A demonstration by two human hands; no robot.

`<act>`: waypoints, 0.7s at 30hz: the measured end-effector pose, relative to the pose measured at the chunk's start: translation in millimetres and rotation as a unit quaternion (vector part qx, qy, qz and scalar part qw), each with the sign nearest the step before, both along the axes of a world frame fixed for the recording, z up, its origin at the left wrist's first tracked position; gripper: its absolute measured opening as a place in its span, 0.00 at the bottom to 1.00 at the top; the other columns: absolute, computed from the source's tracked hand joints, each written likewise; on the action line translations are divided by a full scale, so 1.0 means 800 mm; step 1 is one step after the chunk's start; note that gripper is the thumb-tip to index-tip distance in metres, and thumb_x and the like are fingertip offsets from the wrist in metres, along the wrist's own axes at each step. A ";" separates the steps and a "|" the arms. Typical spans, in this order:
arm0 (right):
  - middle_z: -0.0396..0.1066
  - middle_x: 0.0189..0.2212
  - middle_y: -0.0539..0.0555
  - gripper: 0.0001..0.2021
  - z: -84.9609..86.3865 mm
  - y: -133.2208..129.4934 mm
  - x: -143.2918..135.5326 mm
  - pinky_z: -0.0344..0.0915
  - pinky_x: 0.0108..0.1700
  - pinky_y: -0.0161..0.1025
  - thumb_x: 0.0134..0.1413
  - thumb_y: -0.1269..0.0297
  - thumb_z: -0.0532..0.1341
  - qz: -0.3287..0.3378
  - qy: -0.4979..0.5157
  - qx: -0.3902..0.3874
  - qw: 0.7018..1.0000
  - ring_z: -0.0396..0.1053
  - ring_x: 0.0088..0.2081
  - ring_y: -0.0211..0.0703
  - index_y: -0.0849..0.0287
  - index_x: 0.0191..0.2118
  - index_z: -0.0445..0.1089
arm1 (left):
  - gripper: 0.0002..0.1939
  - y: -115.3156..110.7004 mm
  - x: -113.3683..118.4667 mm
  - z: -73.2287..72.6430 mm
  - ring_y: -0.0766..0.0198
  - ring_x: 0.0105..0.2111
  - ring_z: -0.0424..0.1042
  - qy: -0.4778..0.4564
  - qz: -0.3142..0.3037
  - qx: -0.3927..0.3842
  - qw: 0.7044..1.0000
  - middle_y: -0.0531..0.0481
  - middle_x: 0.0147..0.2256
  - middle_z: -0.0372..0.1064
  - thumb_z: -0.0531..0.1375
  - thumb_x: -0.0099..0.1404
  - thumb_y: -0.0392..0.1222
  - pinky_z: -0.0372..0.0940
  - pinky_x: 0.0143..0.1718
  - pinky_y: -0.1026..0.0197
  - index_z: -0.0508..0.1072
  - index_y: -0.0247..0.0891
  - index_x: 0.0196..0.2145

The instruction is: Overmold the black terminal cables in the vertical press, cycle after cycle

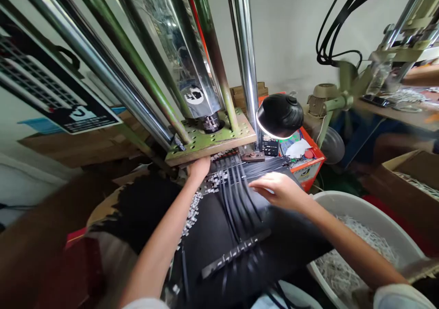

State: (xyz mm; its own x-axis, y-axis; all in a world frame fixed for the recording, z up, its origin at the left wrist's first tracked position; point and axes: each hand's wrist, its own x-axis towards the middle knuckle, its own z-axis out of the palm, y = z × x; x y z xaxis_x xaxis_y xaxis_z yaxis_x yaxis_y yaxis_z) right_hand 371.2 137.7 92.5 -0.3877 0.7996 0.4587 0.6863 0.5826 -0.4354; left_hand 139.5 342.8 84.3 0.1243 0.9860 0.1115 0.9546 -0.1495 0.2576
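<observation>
My left hand (pixel 199 168) reaches to the front edge of the green press plate (pixel 219 139), its fingers hidden beneath it. Several black cables (pixel 236 199) run side by side from under the press across the dark work surface (pixel 202 231). Their near ends pass through a slotted bar (pixel 236 253). Just right of the cables is my right hand (pixel 277 189), fingers stretched toward the outermost one; I cannot tell whether they touch it. Small whitish pieces (pixel 194 208) lie scattered beside my left forearm. More black cables (pixel 267 168) lie in a bundle behind my right hand.
A black lamp (pixel 281 114) hangs right of the press, above an orange-edged box (pixel 312 165). A white tub (pixel 363 203) of thin pale scraps stands at the right. Beyond it are a fan (pixel 346 98), a cardboard box (pixel 411 176) and another person's arm (pixel 421 75).
</observation>
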 end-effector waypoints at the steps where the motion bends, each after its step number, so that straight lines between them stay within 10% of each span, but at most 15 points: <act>1: 0.77 0.43 0.56 0.16 0.005 0.015 -0.015 0.68 0.48 0.42 0.66 0.57 0.53 0.008 -0.016 0.013 1.000 0.74 0.44 0.45 0.57 0.49 0.73 | 0.24 -0.015 -0.003 -0.001 0.49 0.40 0.75 -0.008 0.008 -0.009 1.000 0.34 0.35 0.75 0.44 0.72 0.45 0.67 0.40 0.51 0.76 0.30 0.36; 6: 0.49 0.66 0.72 0.40 0.006 0.102 -0.064 0.54 0.60 0.59 0.55 0.49 0.63 -0.145 -0.143 -0.050 0.978 0.51 0.65 0.68 0.67 0.66 0.51 | 0.28 -0.117 -0.012 -0.012 0.62 0.25 0.71 -0.092 -0.017 -0.045 0.995 0.46 0.24 0.72 0.41 0.72 0.52 0.61 0.27 0.63 0.73 0.36 0.28; 10: 0.74 0.46 0.67 0.17 0.007 0.122 -0.073 0.66 0.48 0.44 0.62 0.71 0.51 -0.141 -0.207 -0.125 0.960 0.72 0.46 0.53 0.68 0.55 0.65 | 0.19 -0.183 -0.030 -0.016 0.62 0.27 0.69 -0.121 0.005 0.019 0.992 0.47 0.26 0.71 0.46 0.70 0.50 0.55 0.27 0.64 0.67 0.38 0.28; 17: 0.74 0.40 0.63 0.14 0.046 0.076 -0.077 0.66 0.43 0.42 0.64 0.68 0.49 -0.140 -0.268 -0.104 0.947 0.74 0.41 0.52 0.62 0.51 0.65 | 0.13 -0.196 -0.069 -0.030 0.54 0.27 0.71 -0.030 0.126 0.088 0.988 0.41 0.27 0.73 0.49 0.69 0.47 0.49 0.26 0.61 0.66 0.38 0.31; 21: 0.72 0.47 0.68 0.20 0.027 0.092 -0.081 0.63 0.52 0.50 0.57 0.60 0.63 -0.126 -0.297 -0.118 0.939 0.69 0.51 0.59 0.66 0.52 0.67 | 0.14 -0.203 -0.071 -0.024 0.56 0.25 0.70 -0.064 0.119 0.113 0.984 0.43 0.25 0.70 0.48 0.69 0.47 0.49 0.26 0.61 0.64 0.39 0.28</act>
